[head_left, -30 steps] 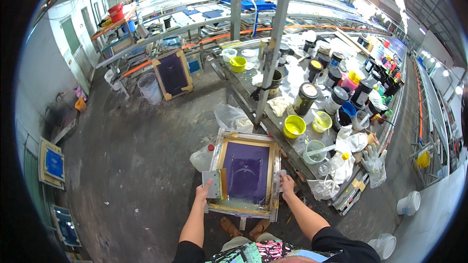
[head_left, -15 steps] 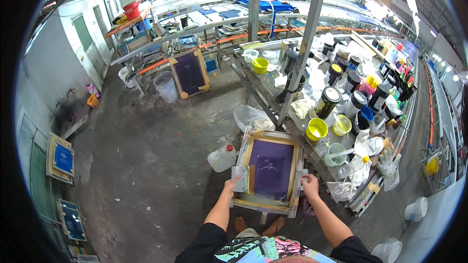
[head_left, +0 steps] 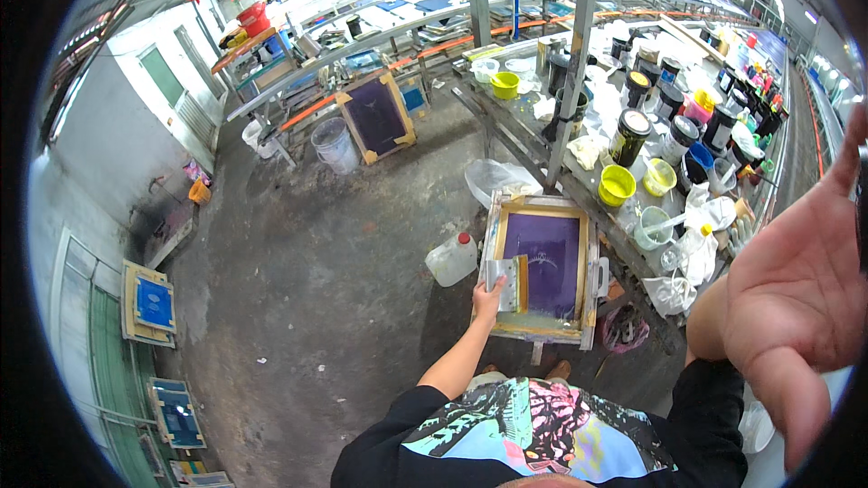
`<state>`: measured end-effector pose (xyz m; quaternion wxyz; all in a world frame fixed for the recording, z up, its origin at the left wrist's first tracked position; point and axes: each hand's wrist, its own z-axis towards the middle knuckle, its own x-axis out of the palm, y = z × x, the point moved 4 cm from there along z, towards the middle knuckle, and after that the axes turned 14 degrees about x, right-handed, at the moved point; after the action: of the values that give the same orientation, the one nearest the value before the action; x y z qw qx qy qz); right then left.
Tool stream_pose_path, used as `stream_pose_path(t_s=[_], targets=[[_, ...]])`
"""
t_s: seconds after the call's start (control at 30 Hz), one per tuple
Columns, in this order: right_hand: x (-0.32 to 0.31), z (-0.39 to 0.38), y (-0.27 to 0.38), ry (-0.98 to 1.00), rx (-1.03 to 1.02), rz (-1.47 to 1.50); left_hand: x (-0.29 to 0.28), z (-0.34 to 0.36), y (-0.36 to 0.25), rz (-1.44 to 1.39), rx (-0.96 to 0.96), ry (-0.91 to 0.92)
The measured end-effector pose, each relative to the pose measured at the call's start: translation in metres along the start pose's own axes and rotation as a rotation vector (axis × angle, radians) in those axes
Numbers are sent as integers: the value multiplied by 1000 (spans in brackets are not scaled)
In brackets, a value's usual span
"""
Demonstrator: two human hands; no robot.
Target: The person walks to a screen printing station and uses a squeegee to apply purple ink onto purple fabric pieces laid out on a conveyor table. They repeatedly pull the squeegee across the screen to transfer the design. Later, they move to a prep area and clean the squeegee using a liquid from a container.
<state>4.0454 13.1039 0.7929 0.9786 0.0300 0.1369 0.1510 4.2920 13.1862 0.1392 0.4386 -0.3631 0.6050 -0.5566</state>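
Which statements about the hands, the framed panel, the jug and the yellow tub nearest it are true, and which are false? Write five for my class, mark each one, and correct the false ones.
1. The left hand holds a flat grey tool. True.
2. The right hand grips the edge of the frame. False: it is raised at the right of the picture, open and apart from the frame.
3. A jug with a red cap is to the left of the frame. True.
4. The panel inside the frame is bright green. False: it is purple.
5. The yellow tub nearest the frame is to the left of the jug. False: it is to the right.
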Motion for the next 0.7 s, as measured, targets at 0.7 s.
stream_pose_path(t_s=[0.7], targets=[[-49, -55, 29, -217, 30, -99, 17, -22, -115, 482, 859, 485]])
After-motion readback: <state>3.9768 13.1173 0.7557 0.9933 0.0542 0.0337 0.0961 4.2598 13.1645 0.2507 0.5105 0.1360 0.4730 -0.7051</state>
